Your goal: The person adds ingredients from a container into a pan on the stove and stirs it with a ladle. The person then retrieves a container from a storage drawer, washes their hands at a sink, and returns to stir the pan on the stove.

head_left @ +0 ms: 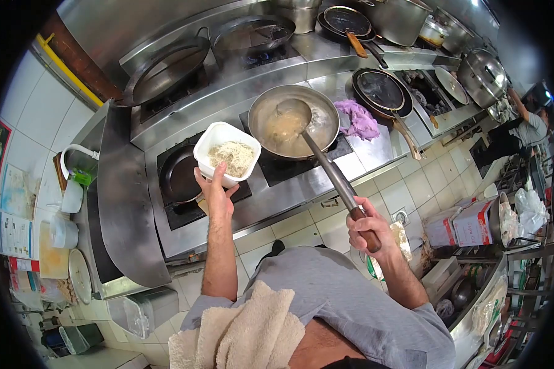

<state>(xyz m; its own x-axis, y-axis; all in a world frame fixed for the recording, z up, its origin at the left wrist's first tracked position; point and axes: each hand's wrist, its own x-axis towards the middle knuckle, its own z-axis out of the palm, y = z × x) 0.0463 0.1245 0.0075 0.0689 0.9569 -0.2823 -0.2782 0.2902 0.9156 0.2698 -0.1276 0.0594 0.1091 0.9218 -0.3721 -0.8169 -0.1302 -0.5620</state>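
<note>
My left hand (218,195) grips a square white plastic container (210,142) from below and the near side, tilted toward me. Pale, thin, noodle-like strands (232,155) lie inside it. My right hand (373,229) is closed round the wooden handle end of a long metal ladle (333,173). The ladle's bowl rests in a wide metal pan (261,101) of cloudy, bubbling liquid, where a pale clump shows in and around it. The pan sits on a burner, just right of the container. A dark frying pan (181,175) stands on the burner behind the container, partly hidden.
A crumpled purple cloth (358,119) lies right of the pan, near stacked black pans (378,90). Large woks (166,74) stand on the back burners, one over a blue flame. Far right, another person (526,132) stands by a big metal pot (483,77).
</note>
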